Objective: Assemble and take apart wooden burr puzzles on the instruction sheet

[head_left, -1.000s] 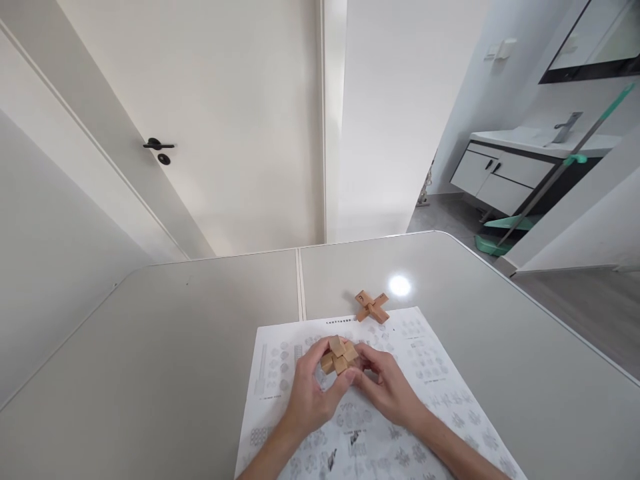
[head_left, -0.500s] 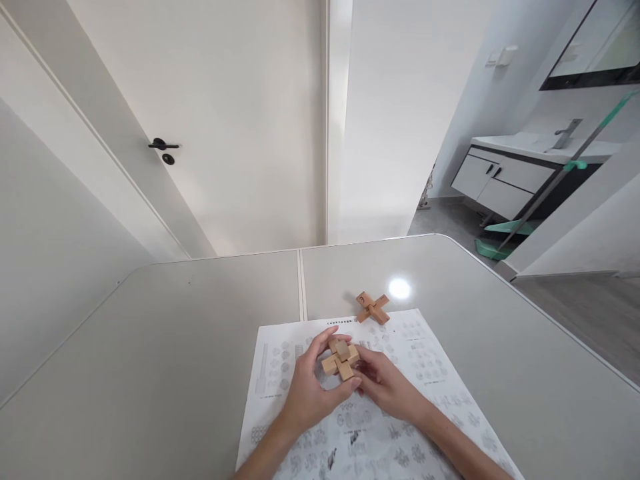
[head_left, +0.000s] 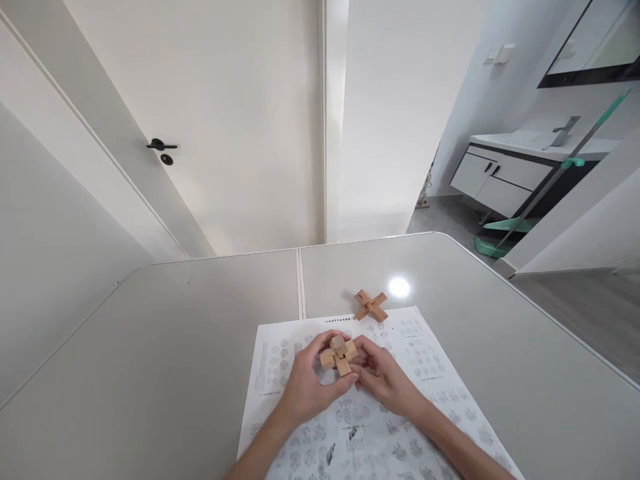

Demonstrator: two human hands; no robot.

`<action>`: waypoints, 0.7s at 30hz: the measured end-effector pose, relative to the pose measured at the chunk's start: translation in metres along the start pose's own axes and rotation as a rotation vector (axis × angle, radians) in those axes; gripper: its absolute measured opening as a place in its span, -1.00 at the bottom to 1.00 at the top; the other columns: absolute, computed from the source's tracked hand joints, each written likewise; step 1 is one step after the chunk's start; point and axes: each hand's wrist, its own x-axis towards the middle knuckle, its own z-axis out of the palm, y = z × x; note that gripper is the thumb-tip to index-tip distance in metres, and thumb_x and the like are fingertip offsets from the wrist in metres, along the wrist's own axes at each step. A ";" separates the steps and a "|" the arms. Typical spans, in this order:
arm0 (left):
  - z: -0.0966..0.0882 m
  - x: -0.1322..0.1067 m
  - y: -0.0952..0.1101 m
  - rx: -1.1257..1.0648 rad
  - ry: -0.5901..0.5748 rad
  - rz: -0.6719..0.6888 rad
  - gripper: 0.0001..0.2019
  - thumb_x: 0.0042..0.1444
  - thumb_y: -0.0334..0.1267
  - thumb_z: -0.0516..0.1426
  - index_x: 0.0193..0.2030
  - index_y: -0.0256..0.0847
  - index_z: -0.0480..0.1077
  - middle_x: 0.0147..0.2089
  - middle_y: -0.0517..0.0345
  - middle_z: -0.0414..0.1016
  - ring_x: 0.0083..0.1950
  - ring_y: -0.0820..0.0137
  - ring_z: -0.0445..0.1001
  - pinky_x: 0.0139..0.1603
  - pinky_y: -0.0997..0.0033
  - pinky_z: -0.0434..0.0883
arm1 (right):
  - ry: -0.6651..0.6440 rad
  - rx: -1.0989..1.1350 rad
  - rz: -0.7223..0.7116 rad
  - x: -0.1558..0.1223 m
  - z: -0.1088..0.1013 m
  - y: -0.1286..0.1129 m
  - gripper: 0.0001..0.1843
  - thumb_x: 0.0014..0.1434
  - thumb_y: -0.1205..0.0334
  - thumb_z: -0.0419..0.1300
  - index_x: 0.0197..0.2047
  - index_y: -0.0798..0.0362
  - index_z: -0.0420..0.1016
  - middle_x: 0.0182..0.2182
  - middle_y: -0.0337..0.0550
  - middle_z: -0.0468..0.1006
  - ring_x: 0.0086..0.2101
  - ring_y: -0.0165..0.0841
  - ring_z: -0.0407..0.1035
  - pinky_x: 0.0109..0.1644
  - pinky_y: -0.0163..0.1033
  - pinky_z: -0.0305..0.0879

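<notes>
A small wooden burr puzzle (head_left: 339, 353) of interlocked light-brown blocks is held between both my hands, just above a printed instruction sheet (head_left: 430, 373). My left hand (head_left: 305, 387) curls round its left side, thumb and fingers pinching the blocks. My right hand (head_left: 385, 377) grips its right side with closed fingers. A second wooden cross-shaped puzzle (head_left: 371, 305) lies on the table beyond the sheet's far edge, apart from both hands.
The sheet lies on a grey table (head_left: 150, 347) with a seam down its middle. Behind stand a white door with a black handle (head_left: 159, 145), and at the right a washbasin cabinet (head_left: 505, 177) and a green mop (head_left: 505, 230).
The puzzle has been turned slightly between my fingers and sits a little higher; both hands keep their grip. The cross-shaped puzzle has not moved.
</notes>
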 end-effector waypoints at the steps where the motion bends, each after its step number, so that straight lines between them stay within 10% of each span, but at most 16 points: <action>1: 0.000 0.000 0.000 -0.019 -0.013 -0.014 -0.55 0.11 -0.32 0.31 0.15 -0.07 0.39 -0.01 0.10 0.62 -0.02 0.21 0.62 0.08 0.18 0.55 | -0.007 0.016 0.008 0.000 0.000 -0.001 -0.70 0.40 -0.09 0.18 -0.15 -0.01 0.38 -0.43 -0.26 0.51 -0.44 -0.36 0.38 -0.34 -0.25 0.34; 12: 0.001 -0.002 -0.011 0.055 -0.034 -0.045 -0.58 0.38 0.01 0.05 0.21 -0.21 0.34 -0.42 0.22 0.50 -0.44 0.39 0.43 -0.36 0.42 0.36 | -0.056 0.077 0.121 0.001 -0.004 -0.007 -0.16 0.13 -0.05 0.47 0.37 -0.14 0.20 -0.46 -0.36 0.55 -0.50 -0.35 0.43 -0.39 -0.21 0.45; 21: -0.005 -0.004 -0.012 -0.054 -0.179 -0.100 -0.49 0.33 0.01 0.09 0.32 -0.18 0.19 -0.48 0.33 0.35 -0.48 0.43 0.27 -0.39 0.42 0.27 | 0.047 -0.152 -0.025 -0.002 -0.006 -0.007 -0.24 0.09 0.00 0.50 0.30 -0.14 0.39 -0.47 -0.36 0.43 -0.44 -0.33 0.36 -0.28 -0.17 0.41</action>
